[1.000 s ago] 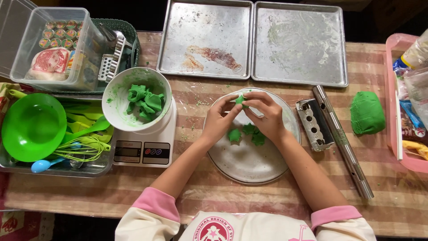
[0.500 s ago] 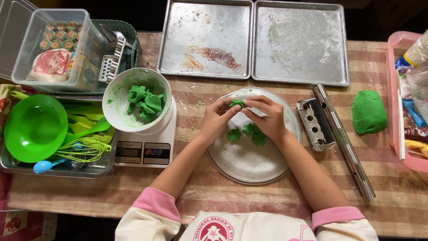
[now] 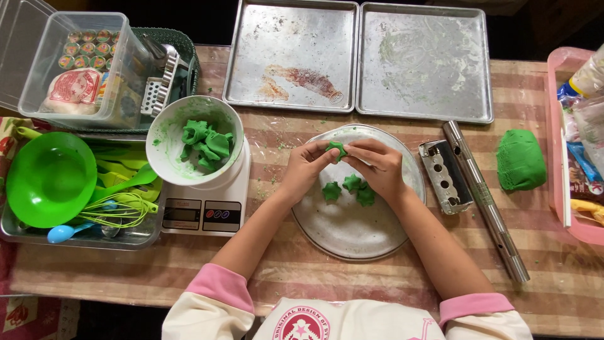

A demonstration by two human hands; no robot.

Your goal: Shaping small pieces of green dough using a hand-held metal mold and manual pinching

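Left hand: we see our left hand (image 3: 306, 165) over the far part of the round plate (image 3: 352, 236), fingers curled in and pinching a small green dough piece (image 3: 336, 148) from its left side.
Right hand: our right hand (image 3: 376, 165) meets it from the right, fingertips narrowed onto the same piece, so both hands hold it just above the plate.
Dough on plate: three small green star-like shapes (image 3: 347, 189) lie on the plate just under our hands, close together.
Plate: it rests on the striped tablecloth (image 3: 283, 264), straight ahead of us.
Left of hands: a white bowl (image 3: 167, 141) with green dough scraps (image 3: 206, 143) stands on a white kitchen scale (image 3: 204, 208).
Far left: we see a green plastic bowl (image 3: 47, 179) and a green whisk in a tray, with a clear plastic box (image 3: 78, 66) behind.
Right of hands: a metal press part (image 3: 445, 176) and a metal tube (image 3: 484, 201) lie beside the plate; a lump of green dough (image 3: 520, 160) sits well apart, near a pink tray (image 3: 557, 145).
Far side: two empty-looking metal baking sheets (image 3: 358, 56) sit side by side.
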